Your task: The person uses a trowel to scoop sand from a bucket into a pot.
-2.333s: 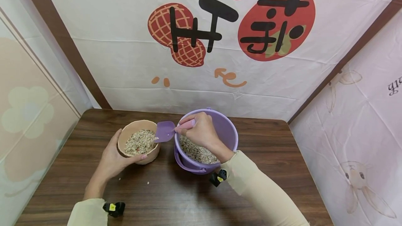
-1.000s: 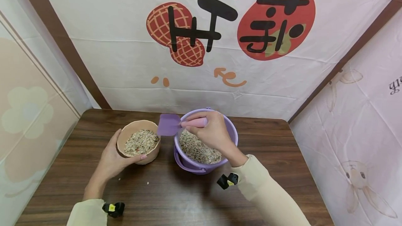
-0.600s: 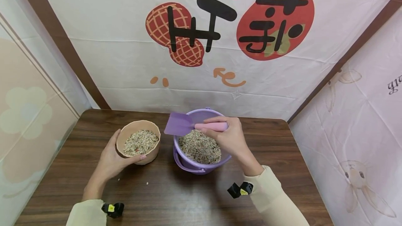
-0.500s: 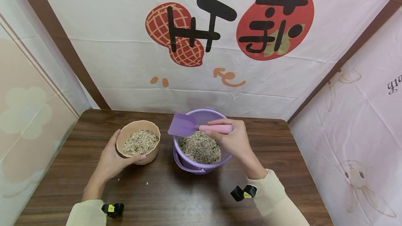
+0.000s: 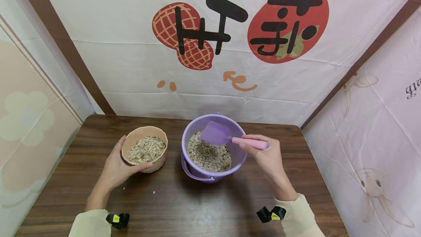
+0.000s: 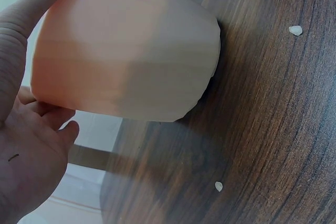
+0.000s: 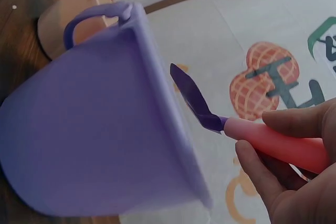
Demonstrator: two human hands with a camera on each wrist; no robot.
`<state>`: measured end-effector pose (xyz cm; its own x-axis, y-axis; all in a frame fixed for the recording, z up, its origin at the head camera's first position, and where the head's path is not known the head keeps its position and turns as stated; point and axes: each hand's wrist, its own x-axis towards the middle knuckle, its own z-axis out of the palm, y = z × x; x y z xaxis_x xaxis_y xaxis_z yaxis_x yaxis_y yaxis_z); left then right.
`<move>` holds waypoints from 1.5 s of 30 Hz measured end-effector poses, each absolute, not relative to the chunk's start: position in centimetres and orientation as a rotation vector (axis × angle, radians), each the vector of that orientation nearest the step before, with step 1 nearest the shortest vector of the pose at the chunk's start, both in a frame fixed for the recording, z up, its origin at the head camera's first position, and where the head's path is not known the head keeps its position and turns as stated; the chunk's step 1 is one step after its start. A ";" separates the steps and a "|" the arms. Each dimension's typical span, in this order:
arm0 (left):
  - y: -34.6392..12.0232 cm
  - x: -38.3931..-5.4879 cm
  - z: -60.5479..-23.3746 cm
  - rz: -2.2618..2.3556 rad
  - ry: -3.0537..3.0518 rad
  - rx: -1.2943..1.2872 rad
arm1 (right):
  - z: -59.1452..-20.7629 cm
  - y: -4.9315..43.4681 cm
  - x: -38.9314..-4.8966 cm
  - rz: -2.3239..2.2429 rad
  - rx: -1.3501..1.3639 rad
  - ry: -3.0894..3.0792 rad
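My left hand (image 5: 118, 167) grips a peach-coloured pot (image 5: 159, 165) by its side and rim, the thumb lying along the front. Pale gravel (image 5: 148, 149) fills part of this pot. In my right hand (image 5: 268, 156) is a toy shovel with a pink handle (image 5: 250, 142) and a purple blade (image 5: 215, 133). The blade hangs over the purple bucket (image 5: 240, 156), above the gravel (image 5: 210, 156) inside it, and looks bare. In the right wrist view the shovel (image 7: 197, 98) shows edge-on above the bucket's rim, thumb and fingers around its handle.
Bucket and pot stand a little apart on a dark wooden table (image 5: 184, 215). The bucket's handle (image 5: 194, 175) hangs down at its front. Two stray pebbles (image 6: 295, 30) lie near the pot. A printed cloth (image 5: 131, 76) hangs behind the table, with more cloth at both sides.
My right hand has carried the shovel rightward from the pot's rim to above the bucket, and the blade no longer tips into the pot. The left hand and pot have stayed put.
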<state>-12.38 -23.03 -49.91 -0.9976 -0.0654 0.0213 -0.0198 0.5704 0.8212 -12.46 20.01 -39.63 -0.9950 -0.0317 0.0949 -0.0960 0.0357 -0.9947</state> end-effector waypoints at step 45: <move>-19.0 -12.1 -46.0 -1.450 -2.637 -0.183 | -43.1 21.7 -11.6 2.173 0.026 -2.068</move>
<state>-12.09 -18.98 -45.97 -0.9846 0.0451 0.1691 0.1670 0.5319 0.8302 -11.62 21.68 -43.12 -0.9898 0.0905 0.1101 -0.1145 -0.0444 -0.9924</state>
